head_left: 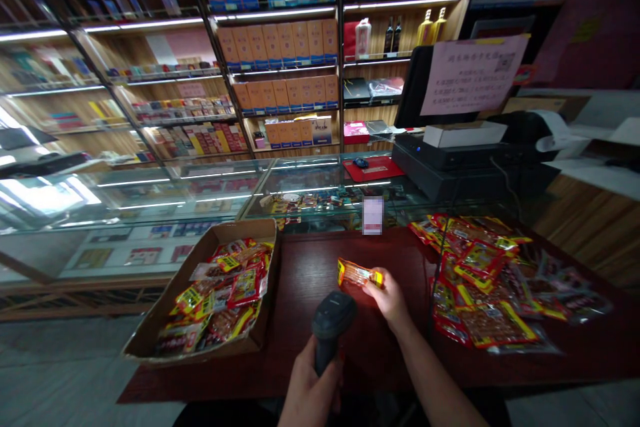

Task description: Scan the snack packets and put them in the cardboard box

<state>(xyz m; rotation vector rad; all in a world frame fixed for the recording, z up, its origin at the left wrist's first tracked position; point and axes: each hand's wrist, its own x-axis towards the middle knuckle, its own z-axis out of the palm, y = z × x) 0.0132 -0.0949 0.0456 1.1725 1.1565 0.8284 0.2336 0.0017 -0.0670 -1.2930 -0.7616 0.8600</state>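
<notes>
Left fingers [306, 361] clasp a scanner [333, 315], right fingers [375, 290] a packet [356, 274] by its right end.

Two hands [313, 380] [384, 293], one scanner [333, 317], one held packet [354, 274] — one mouse [361, 163], two gold bottles [427, 30]

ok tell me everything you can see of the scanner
The scanner is dark grey to black and looks like matte plastic: a broad, rounded head on a narrower handle, with small pale lettering on the head, too small to read. The left hand grips the handle, hiding part of it. The head is uppermost, in front of the brown table in this view, just below the packet in the right hand. No lit beam shows.
</notes>
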